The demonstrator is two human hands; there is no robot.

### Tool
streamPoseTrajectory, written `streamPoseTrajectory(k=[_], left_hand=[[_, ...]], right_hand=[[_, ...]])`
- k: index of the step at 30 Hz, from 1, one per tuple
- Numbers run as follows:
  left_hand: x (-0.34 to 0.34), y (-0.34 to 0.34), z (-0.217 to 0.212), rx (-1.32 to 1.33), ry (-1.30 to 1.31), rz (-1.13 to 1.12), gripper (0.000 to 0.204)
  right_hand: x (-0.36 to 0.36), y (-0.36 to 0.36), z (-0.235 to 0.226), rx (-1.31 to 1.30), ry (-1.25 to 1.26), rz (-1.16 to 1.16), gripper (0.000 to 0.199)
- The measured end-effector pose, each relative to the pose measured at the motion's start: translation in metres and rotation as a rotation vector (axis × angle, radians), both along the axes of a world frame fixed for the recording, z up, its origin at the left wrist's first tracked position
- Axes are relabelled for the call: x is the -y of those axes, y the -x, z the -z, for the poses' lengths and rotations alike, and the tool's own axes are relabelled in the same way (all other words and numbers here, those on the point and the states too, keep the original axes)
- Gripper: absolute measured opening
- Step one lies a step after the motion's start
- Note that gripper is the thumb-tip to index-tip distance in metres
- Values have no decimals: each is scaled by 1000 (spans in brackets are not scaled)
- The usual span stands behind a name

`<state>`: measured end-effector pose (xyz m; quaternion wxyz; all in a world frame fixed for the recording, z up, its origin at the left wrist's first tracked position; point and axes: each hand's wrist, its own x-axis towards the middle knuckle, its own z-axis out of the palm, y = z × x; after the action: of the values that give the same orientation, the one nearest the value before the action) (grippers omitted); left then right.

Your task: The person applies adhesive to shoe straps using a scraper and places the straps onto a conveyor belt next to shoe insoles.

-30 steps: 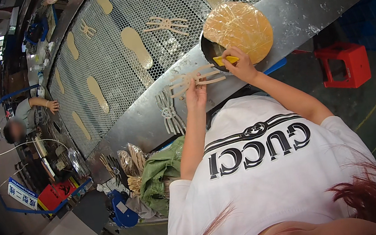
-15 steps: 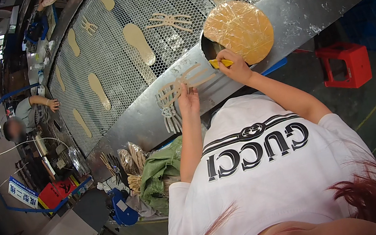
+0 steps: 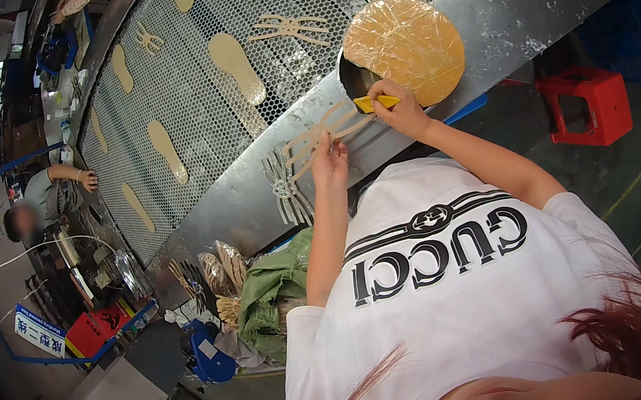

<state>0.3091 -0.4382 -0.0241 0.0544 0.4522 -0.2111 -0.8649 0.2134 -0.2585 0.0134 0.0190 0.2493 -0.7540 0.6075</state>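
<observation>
**Two hands at the edge of the mesh belt**

The right hand (image 3: 398, 106) has its fingers closed around a small yellow tool (image 3: 376, 102). The tool's tip sits at the edge of a dark pan (image 3: 358, 79), mostly hidden under a round lid wrapped in crinkly tan film (image 3: 404, 50). Just left of those fingers, the left hand (image 3: 329, 166) lies flat, fingers spread, pressing on a tan strappy cutout (image 3: 318, 134) on the grey metal tabltop (image 3: 525, 5). Beyond the fingers, the mesh belt (image 3: 201, 93) carries sole-shaped pieces (image 3: 235, 55). Another person's hand (image 3: 86, 180) is far left.
</observation>
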Motion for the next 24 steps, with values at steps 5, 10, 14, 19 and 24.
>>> streamPoseTrajectory(k=[5, 10, 14, 19, 24], left_hand=[[16, -8, -2, -71, 13, -127, 13], [17, -7, 3, -54, -39, -131, 12], [13, -4, 6, 35, -69, -153, 10], [18, -5, 8, 30, -58, -145, 12], [20, -7, 9, 53, -58, -161, 14]], right_hand=[[-5, -1, 10, 386, 78, 29, 9], [6, -6, 1, 522, 238, 58, 8], [13, -12, 5, 420, 172, -56, 8], [11, -11, 23, 271, 80, -30, 8], [3, -8, 20, 446, 91, -85, 10]])
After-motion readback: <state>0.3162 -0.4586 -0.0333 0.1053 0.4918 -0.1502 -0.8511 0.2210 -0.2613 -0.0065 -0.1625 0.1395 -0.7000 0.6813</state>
